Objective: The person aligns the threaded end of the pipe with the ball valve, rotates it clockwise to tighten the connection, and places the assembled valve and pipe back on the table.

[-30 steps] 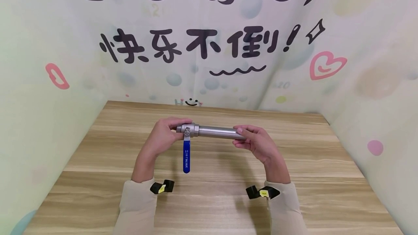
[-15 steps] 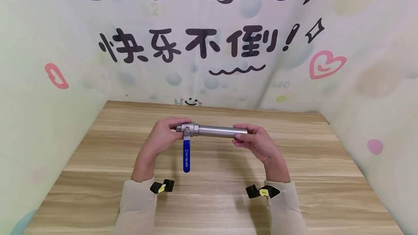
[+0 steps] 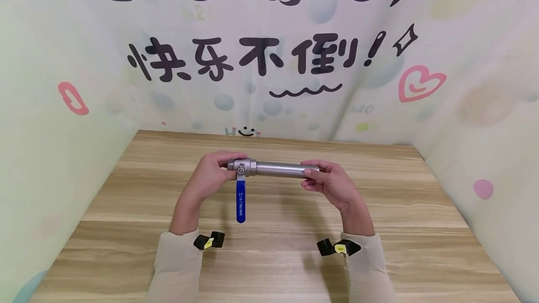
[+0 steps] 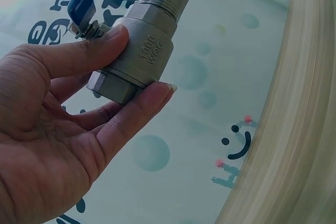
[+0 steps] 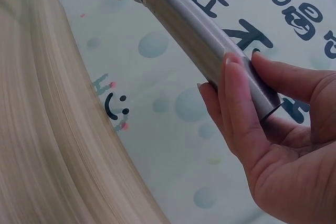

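A steel ball valve [image 3: 242,166] with a blue lever handle [image 3: 240,201] is held up in front of me, joined to a straight metal pipe [image 3: 280,169]. My left hand [image 3: 209,174] grips the valve body by its outer end, thumb on one side and fingers on the other. In the left wrist view, "1000 WOG" stands on the valve body [image 4: 149,45], and the pipe's threads show at the joint. My right hand [image 3: 332,182] pinches the pipe's free end between thumb and fingers. The lever points toward me.
Below the hands lies a wood-grain table [image 3: 269,256]. A pale printed cloth [image 3: 236,106] with dark lettering walls in the back and both sides. Each sleeve cuff carries a black strap [image 3: 208,241].
My right thumb and fingers have shifted around the pipe's end, the thumb first sliding down, then partly back up. The left hand and valve stay where they were.
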Available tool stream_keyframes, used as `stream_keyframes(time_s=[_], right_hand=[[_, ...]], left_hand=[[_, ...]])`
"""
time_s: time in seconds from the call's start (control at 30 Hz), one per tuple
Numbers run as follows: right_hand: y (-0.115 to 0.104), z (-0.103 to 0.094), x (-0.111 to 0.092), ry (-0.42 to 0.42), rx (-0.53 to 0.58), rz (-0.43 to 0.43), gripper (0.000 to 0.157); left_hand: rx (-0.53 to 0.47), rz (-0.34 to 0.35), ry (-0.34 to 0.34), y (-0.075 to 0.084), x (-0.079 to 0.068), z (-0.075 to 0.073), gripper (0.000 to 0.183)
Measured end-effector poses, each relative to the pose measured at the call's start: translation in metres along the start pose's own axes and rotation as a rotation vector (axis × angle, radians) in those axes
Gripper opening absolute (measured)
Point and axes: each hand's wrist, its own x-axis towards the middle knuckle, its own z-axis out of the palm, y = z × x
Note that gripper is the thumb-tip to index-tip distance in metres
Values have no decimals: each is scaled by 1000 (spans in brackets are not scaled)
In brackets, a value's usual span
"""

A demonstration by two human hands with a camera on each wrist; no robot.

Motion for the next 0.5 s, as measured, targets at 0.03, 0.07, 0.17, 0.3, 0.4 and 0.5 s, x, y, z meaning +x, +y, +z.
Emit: stream_keyframes(time_s=[0.03,0.07,0.17,0.3,0.4,0.5], right_hand=[[0,0,0,1,-3,1,40],[0,0,0,3,-6,2,41],[0,0,1,3,-17,6,41],[0,0,1,5,-28,7,38],[1,0,1,7,-31,7,36],[1,0,1,9,-33,7,35]], left_hand=[[-1,0,0,0,0,0,44],[-3,-1,0,-1,0,0,44],[-12,-2,0,-2,0,0,44],[-21,-2,3,-2,0,0,44],[-21,-2,3,-1,0,0,43],[-20,-2,0,-1,0,0,43]])
